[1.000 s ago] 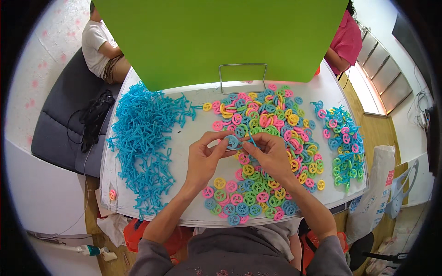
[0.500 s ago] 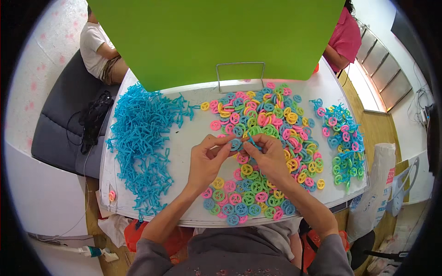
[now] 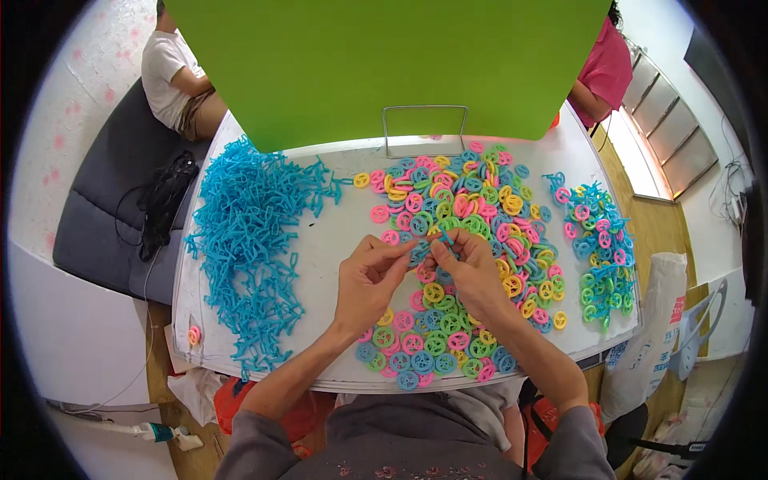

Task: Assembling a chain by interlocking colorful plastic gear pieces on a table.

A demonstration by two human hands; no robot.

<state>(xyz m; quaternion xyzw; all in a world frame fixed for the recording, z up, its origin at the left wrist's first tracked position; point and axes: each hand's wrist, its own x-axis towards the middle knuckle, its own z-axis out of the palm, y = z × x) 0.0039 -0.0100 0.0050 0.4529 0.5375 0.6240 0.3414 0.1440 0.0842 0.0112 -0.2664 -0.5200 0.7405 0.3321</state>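
Over the middle of the table my two hands meet, fingertips nearly touching. Between the thumb and fingers of my left hand (image 3: 370, 276) is a small blue plastic wheel (image 3: 418, 254), partly covered. My right hand (image 3: 470, 276) pinches a blue forked plastic piece (image 3: 447, 238) against the wheel; whether the two are joined is hidden by the fingers. Beneath and around the hands spreads a pile of pink, yellow, green and blue spoked wheels (image 3: 430, 346). To the left lies a big heap of blue forked pieces (image 3: 244, 208).
At the right edge sits a pile of blue pieces with coloured wheels on them (image 3: 602, 248). A green board (image 3: 384, 72) with a wire stand (image 3: 425, 108) rises behind the white table (image 3: 328, 264). Two people sit beyond it. A white sack (image 3: 652, 336) leans at the right.
The view has shifted slightly. My hands stay together, and the left fingers have closed in on the wheel, which now sits nearer the blue forked piece.
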